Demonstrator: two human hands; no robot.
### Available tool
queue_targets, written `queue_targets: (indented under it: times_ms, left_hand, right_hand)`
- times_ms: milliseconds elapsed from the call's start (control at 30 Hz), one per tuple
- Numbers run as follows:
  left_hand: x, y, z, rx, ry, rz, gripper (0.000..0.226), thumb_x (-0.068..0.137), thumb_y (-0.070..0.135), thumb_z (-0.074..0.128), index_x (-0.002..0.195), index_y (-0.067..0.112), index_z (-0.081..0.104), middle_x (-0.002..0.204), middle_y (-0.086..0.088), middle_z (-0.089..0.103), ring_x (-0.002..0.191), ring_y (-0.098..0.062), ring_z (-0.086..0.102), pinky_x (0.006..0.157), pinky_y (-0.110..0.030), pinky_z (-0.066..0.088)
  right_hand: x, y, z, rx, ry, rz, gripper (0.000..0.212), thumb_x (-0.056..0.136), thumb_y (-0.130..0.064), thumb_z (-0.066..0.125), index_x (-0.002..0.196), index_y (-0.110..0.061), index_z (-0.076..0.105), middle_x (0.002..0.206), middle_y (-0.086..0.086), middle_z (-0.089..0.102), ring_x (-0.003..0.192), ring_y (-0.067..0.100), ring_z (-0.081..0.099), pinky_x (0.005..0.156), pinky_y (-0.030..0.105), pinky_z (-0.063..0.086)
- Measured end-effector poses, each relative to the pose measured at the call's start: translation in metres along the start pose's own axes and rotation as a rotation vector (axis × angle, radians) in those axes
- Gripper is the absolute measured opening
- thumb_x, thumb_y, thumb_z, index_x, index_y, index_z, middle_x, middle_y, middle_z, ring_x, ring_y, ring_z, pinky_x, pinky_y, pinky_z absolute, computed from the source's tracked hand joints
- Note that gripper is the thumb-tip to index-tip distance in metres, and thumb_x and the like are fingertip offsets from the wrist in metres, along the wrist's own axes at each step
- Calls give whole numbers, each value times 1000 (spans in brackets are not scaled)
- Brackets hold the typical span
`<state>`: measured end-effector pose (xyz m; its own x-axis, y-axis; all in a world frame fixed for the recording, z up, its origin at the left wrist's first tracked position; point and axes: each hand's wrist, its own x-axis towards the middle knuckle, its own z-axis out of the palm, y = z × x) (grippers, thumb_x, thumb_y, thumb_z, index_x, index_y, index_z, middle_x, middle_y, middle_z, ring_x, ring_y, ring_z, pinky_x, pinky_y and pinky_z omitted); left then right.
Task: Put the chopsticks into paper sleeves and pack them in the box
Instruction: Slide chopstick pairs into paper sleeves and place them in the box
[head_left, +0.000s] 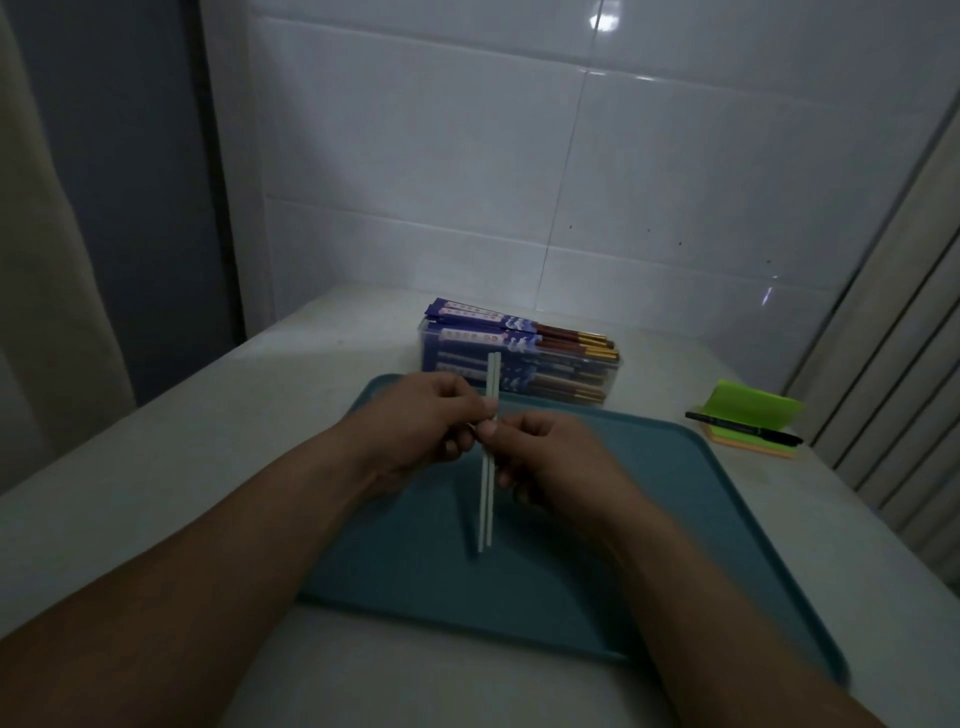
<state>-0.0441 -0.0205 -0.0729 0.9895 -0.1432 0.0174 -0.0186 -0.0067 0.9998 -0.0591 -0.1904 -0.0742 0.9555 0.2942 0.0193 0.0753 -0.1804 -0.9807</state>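
Observation:
A pair of pale chopsticks (488, 499) stands nearly upright over the teal tray (675, 519), side by side. My left hand (426, 421) pinches them near their middle from the left. My right hand (545, 457) pinches them from the right at the same height. Behind the tray sits a clear plastic box (519, 371) packed with blue paper sleeves; brown chopstick ends with gold tips stick out of the sleeves. Two sleeved pairs (519, 327) lie on top of the box. No loose sleeve shows in my hands.
A green and orange sticky-note pad (748, 421) with a black marker (743, 427) across it lies right of the tray. A white tiled wall stands close behind the box. The pale table ends at a drop on the left.

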Motion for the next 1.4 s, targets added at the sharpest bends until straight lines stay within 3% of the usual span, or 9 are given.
queue_targets:
  times_ms: [167,267,333,433,600,900,1033,1233,1400]
  left_hand:
    - [-3,15,-25,735,162,184,24,95,41,69,99,17,66,95,-2,70,76,-12,62,71,-30,53]
    - [-4,18,-58,1353,267,-9,43,89,57,66,111,20,58,119,-7,59,107,-25,56,88,-38,49]
    - [-5,14,-69,1507,204,-198,56,85,65,66,118,21,58,125,-9,52,111,-30,53,89,-39,47]
    - [-5,11,-65,1518,171,-238,52,83,64,68,113,22,59,114,-4,48,97,-26,50,84,-38,42]
    - [-8,14,-54,1564,117,-149,38,89,54,63,114,26,68,115,-1,61,111,-26,55,95,-43,40]
    - [-4,-3,-23,1359,85,63,41,91,31,63,129,20,55,125,-3,62,110,-23,60,84,-31,46]
    - [-4,-6,-24,1379,70,63,31,92,45,60,110,21,55,113,-1,57,92,-20,53,73,-32,40]
    - [-1,-9,-18,1352,37,27,27,91,42,62,106,19,57,111,-5,61,97,-24,58,81,-35,48]
    - [-2,-8,-13,1399,55,121,17,94,31,57,103,17,61,108,-7,62,95,-26,60,83,-38,51]
  right_hand:
    - [6,2,-7,29,192,-53,17,102,-20,62,90,-9,59,64,4,63,55,17,64,47,27,49]
    - [10,7,-9,59,257,-52,16,103,-20,61,93,-8,56,60,1,64,56,20,67,48,29,52]
    - [11,11,-9,51,264,-36,18,103,-21,61,93,-8,56,65,5,63,57,20,68,49,30,53]
    - [11,14,-8,28,263,-25,21,103,-22,61,90,-8,56,71,9,62,56,19,67,50,31,53]
    - [12,13,-6,14,265,-33,21,102,-23,62,87,-8,56,71,8,62,56,18,66,50,30,52]
    - [11,10,-21,-113,454,-127,25,103,-26,60,98,-2,58,79,15,66,57,15,68,50,28,54]
    - [9,8,-21,-260,541,-319,14,101,-28,61,93,-17,58,78,6,65,60,16,68,55,39,58]
    - [12,17,-13,-465,410,-391,4,97,-32,59,97,-36,58,84,-17,65,71,16,67,65,50,59]
    - [10,13,-16,-439,430,-374,7,99,-32,57,92,-32,59,75,-8,63,68,21,67,65,52,58]
